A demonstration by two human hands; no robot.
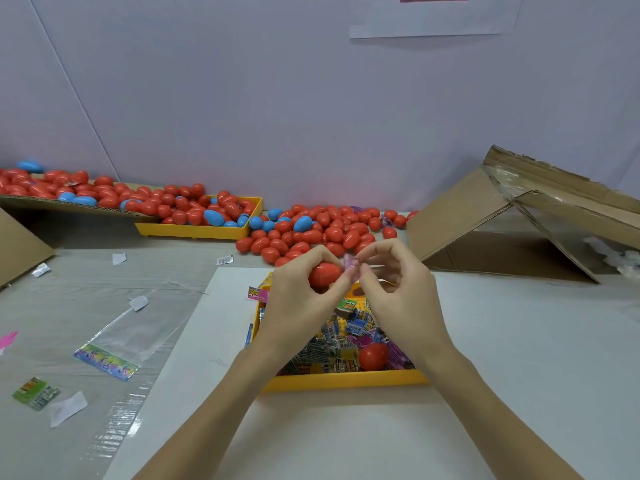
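Observation:
My left hand (298, 299) grips a red plastic egg half (323, 273) above a yellow tray (346, 381). My right hand (398, 285) pinches a small pink wrapped item (350, 266) right at the egg's open end. The tray holds many small colourful packets (341, 344) and one red egg half (373, 355). My hands hide the tray's far end.
A loose heap of red and blue eggs (318, 230) lies behind the hands. A second yellow tray (197, 230) and a cardboard flat (69, 206) hold more eggs at back left. An open cardboard box (502, 216) lies at right. Clear bags and paper scraps (114, 344) lie at left.

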